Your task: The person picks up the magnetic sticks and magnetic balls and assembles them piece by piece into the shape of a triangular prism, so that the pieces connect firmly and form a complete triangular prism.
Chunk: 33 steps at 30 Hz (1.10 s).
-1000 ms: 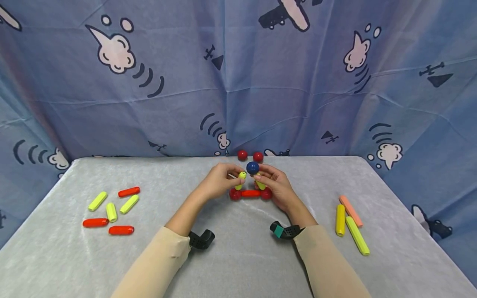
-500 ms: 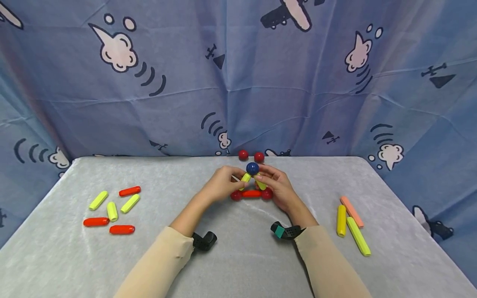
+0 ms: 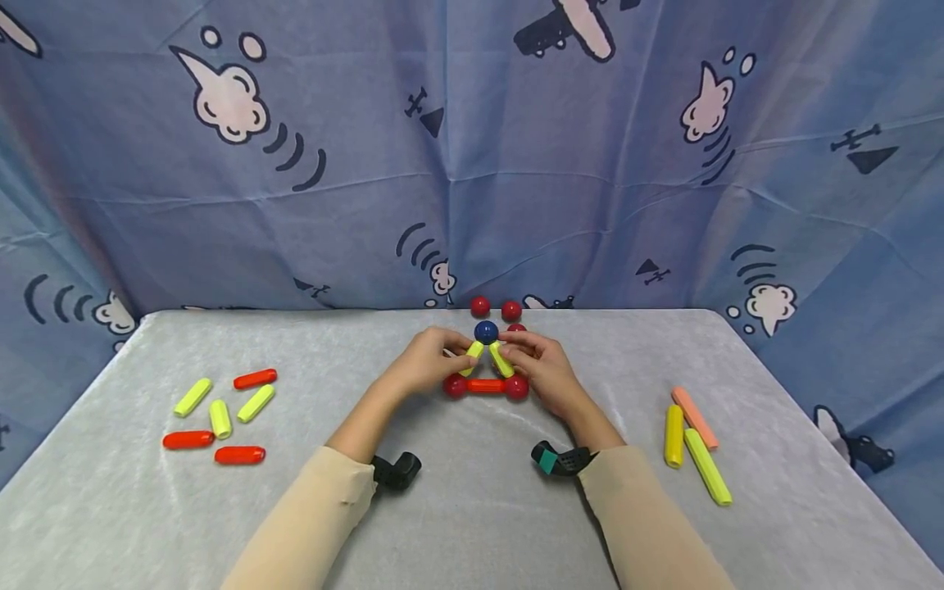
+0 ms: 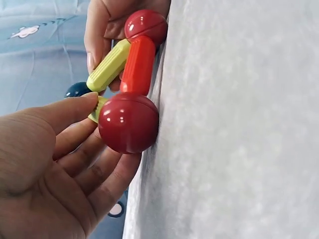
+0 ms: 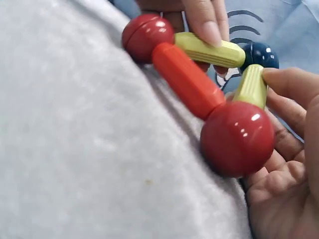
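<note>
A triangle of magnetic building pieces stands at the back middle of the table. Its base is a red rod (image 3: 486, 385) between a left red ball (image 3: 455, 386) and a right red ball (image 3: 516, 387). Two yellow-green rods slope up from these balls to a blue ball (image 3: 486, 332) at the top. My left hand (image 3: 428, 360) pinches the left yellow-green rod (image 4: 94, 112) between thumb and fingers. On the other side, my right hand (image 3: 549, 373) pinches the right yellow-green rod (image 5: 252, 85). Another red ball (image 3: 517, 328) shows partly behind my right fingers.
Two loose red balls (image 3: 496, 309) lie at the table's back edge. To the left are several short yellow-green rods (image 3: 220, 419) and red rods (image 3: 188, 440). At right lie a yellow rod (image 3: 674, 437), an orange rod (image 3: 695, 418) and a long yellow-green rod (image 3: 707, 467).
The left yellow-green rod's upper end, apart from the blue ball a second ago, has tilted in to meet it. The triangle has shifted slightly left, and a red ball shows behind my right fingers.
</note>
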### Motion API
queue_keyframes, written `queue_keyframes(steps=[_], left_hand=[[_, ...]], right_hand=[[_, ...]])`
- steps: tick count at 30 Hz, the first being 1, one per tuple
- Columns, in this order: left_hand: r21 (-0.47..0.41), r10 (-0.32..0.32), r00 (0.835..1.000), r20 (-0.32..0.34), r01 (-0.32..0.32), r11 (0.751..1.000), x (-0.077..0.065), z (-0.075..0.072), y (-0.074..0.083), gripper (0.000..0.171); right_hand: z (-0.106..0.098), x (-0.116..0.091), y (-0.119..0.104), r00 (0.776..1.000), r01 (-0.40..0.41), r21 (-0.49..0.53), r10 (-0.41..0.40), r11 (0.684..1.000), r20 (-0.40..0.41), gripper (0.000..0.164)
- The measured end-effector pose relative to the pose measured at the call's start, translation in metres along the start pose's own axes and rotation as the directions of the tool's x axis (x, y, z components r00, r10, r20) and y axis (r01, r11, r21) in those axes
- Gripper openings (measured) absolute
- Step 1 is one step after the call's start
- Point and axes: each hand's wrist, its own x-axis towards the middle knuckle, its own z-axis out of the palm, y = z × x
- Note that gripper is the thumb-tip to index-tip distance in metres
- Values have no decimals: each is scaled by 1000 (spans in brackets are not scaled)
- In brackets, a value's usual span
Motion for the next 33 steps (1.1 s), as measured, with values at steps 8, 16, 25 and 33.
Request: queue_keyframes(steps=[8,16,25,33], left_hand=[[102,-64,998,-13,65,993,4,-1,2,32],[295,-100,995,22,89,951,-3,-15,7,40],[548,-146,988,-50,149,823,-101,-75,17,33],[603,-216,975,-44,199,772,-192,-125,-35,36]], right_hand=[[3,1,-3,993,109,-293,-116,950,-5,39],[6,0,-2,982,162,-356,-185,920,-32,21],[12,-1,-2,984,145,-366,-171,919,-41,20],[17,-4,0,986,149,-364,-166,919,-17,19]])
